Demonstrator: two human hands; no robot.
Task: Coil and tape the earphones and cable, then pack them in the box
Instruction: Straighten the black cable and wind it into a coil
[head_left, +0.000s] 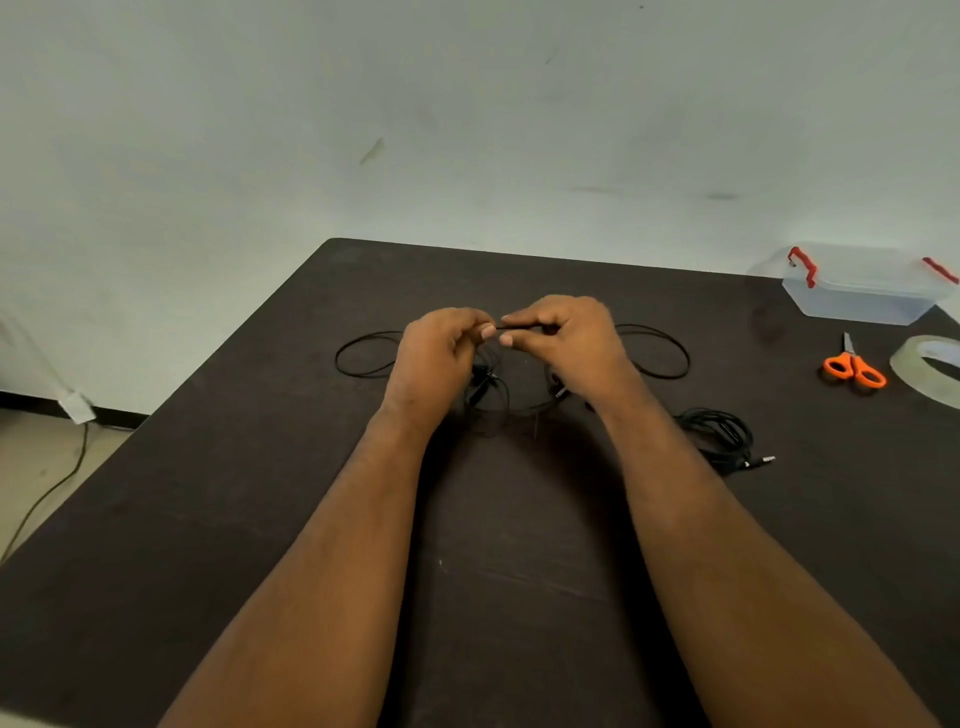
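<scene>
On the dark table (260, 519), both forearms reach forward and the left hand (439, 358) and right hand (569, 343) meet at its middle, fingers curled, each pinching one short stretch of the thin black earphones (670, 358), whose loops spread to either side. A clear box (862, 296) stands at the far right corner, with a tape roll (924, 374) and orange scissors (852, 366) near it, and a bundled black cable (722, 436) lies beside the right forearm.

Both forearms bare, reaching from six o'clock toward twelve and converging. Left hand (439, 353) and right hand (566, 340) raised side by side, knuckles up, fingers curled, fingertips nearly meeting. Thumb and forefinger of each pinching a thin black cord (519, 327) stretched between them.
</scene>
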